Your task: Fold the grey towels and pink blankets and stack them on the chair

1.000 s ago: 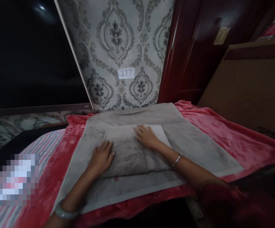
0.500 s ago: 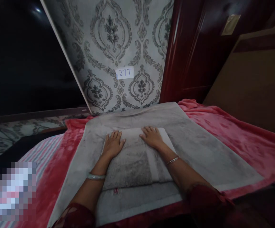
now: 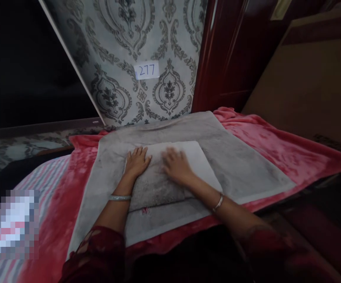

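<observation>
— While both hands lie flat, what are they doing?

— The left hand (image 3: 137,162) rests palm down on the left part of the folded towel (image 3: 170,173). The right hand (image 3: 176,167) rests palm down near the middle of it, a bit blurry. Fingers are spread out. Neither hand grips anything; they just press on top.

— Why flat like that?

— I think flat palms hold the soft cloth down and keep the fold smooth, so it does not pop up.

— Where is the folded towel?

— It sits in the middle of a big grey towel (image 3: 241,165) that is spread out wide. The big one lies on a pink blanket (image 3: 276,141) on the bed, with its far edge close to the wall. I think the wide towel is laid open so the small one has a clean, even place to lie.

— How many things are there?

— Two hands. Two grey towels, one folded and one spread. One pink blanket. Two bangles, a green bangle (image 3: 120,197) on the left wrist and a silver bangle (image 3: 218,202) on the right wrist.

— Anything else?

— A striped sheet (image 3: 41,184) shows at the bed's left edge. One small paper label (image 3: 147,70) with 277 is stuck on the patterned wall (image 3: 120,51) past the bed's far edge. A dark red door (image 3: 226,59) stands to the right of it.
</observation>
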`<action>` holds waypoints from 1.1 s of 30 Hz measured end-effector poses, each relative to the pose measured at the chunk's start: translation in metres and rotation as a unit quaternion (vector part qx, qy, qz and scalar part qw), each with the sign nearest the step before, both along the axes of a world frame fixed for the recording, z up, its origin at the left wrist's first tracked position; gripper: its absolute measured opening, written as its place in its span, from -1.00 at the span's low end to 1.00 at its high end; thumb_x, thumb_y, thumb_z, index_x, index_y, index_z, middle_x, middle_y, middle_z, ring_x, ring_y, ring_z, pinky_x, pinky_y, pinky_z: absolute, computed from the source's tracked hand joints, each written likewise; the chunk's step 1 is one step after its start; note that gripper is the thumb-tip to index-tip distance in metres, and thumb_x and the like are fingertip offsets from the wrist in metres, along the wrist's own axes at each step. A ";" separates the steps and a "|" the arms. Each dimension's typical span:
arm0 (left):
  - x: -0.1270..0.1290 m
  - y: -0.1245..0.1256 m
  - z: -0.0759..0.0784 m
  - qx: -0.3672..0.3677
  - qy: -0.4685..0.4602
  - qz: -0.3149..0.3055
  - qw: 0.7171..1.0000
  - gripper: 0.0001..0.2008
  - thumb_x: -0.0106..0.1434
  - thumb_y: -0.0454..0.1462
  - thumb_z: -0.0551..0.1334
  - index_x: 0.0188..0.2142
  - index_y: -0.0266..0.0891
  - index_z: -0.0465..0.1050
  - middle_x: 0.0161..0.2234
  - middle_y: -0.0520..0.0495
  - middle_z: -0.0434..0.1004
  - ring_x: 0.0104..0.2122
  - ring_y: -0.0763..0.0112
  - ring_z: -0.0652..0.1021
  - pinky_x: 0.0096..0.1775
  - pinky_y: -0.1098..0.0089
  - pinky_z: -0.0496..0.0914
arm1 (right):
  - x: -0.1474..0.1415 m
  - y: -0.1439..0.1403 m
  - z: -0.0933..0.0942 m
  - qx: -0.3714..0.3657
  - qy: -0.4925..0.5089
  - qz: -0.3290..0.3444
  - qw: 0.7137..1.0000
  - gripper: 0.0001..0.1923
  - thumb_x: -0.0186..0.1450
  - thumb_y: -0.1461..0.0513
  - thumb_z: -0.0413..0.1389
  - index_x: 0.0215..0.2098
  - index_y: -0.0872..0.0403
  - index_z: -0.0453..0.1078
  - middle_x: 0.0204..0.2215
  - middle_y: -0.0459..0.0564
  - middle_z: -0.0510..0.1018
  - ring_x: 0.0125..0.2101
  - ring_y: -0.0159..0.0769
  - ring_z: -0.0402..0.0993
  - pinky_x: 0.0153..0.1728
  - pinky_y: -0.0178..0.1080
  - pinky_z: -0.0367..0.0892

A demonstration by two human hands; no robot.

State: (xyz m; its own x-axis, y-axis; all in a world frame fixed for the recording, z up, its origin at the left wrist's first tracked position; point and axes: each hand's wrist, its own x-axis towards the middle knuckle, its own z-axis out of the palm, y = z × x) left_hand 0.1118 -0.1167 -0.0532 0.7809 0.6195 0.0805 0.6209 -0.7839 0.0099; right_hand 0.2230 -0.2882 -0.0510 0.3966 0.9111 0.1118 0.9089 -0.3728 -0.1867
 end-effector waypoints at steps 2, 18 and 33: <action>0.000 0.001 0.000 0.003 -0.008 -0.007 1.000 -0.39 0.46 -0.06 -0.12 0.41 -0.26 0.08 0.42 -0.24 0.05 0.41 0.07 0.08 0.35 -0.11 -0.03 | -0.034 -0.009 -0.006 0.015 0.013 0.115 0.993 -0.32 0.46 -0.07 -0.15 0.47 -0.02 -0.02 0.46 0.05 -0.08 0.45 -0.08 -0.25 0.38 0.16 -0.22; -0.020 -0.032 0.030 0.015 -0.091 -0.016 0.996 -0.47 0.43 -0.19 -0.06 0.29 -0.40 0.26 0.32 -0.33 0.28 0.31 0.11 0.29 0.32 0.03 0.11 | 0.018 -0.130 -0.027 -0.024 0.025 -0.073 0.997 -0.39 0.49 0.06 -0.22 0.44 0.09 0.07 0.43 0.11 0.04 0.43 -0.07 -0.12 0.34 0.19 -0.08; -0.096 -0.176 -0.054 0.134 -0.129 -0.227 0.956 -0.25 0.20 -0.05 0.34 0.35 -0.01 0.20 0.37 -0.20 0.19 0.33 -0.21 0.20 0.23 -0.25 0.17 | 0.051 -0.002 -0.006 -0.037 0.005 0.318 0.948 -0.41 0.48 -0.01 -0.07 0.44 -0.19 0.01 0.46 -0.08 -0.06 0.45 -0.12 -0.24 0.38 0.13 -0.24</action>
State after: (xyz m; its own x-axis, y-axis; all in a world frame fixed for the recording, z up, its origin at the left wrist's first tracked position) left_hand 0.0156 -0.2925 -0.1077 0.8971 0.1527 0.4146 0.2208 -0.9678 -0.1212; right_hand 0.2743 -0.2906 -0.0568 -0.2335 0.9716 0.0370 0.9528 0.2363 -0.1908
